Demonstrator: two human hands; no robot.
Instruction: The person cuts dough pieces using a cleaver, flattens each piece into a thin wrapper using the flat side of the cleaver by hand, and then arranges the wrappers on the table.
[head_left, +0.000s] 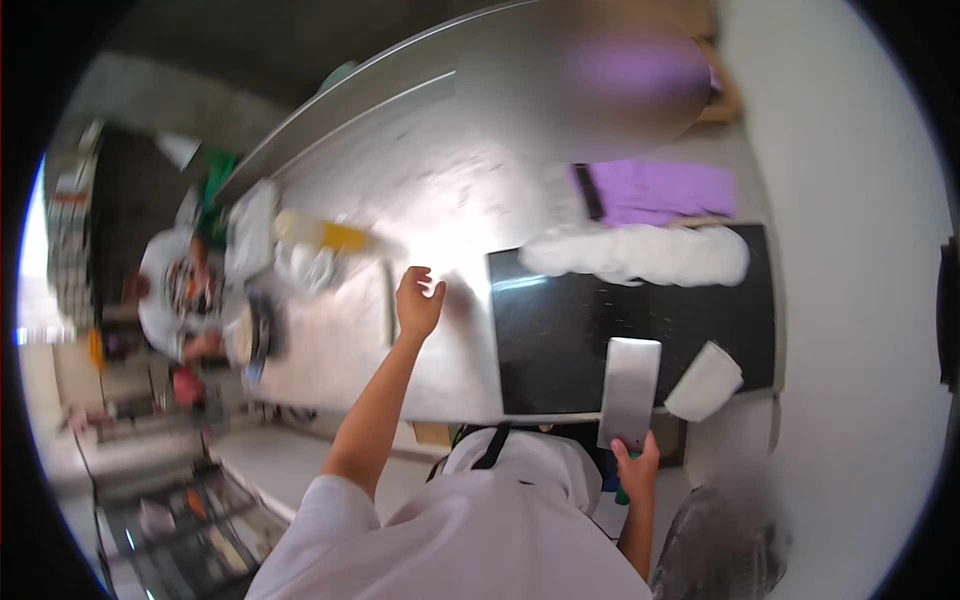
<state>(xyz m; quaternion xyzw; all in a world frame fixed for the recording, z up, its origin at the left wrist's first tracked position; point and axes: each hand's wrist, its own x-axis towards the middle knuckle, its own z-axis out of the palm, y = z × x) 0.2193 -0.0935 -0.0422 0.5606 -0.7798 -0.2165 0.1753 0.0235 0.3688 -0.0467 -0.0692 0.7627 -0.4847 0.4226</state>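
Note:
My right hand [637, 465] is closed around the green handle of a wide metal cleaver [630, 390], whose blade lies over the front of a black board [560, 350]. Nothing is in my left hand [420, 303], which hovers over the metal table left of the board with its fingers loosely curled and apart. A long, lumpy white roll [640, 255] stretches across the back of the board. Right of the blade, a folded white cloth [705, 382] rests at the board's front edge.
Behind the board lies a purple cloth [665, 192] with a dark strip. On the metal table [340, 370] to the left are a bottle with a yellow band [325, 232] and plastic bags [250, 230]. Another person [185, 290] is at the far left. A white wall [850, 300] bounds the right.

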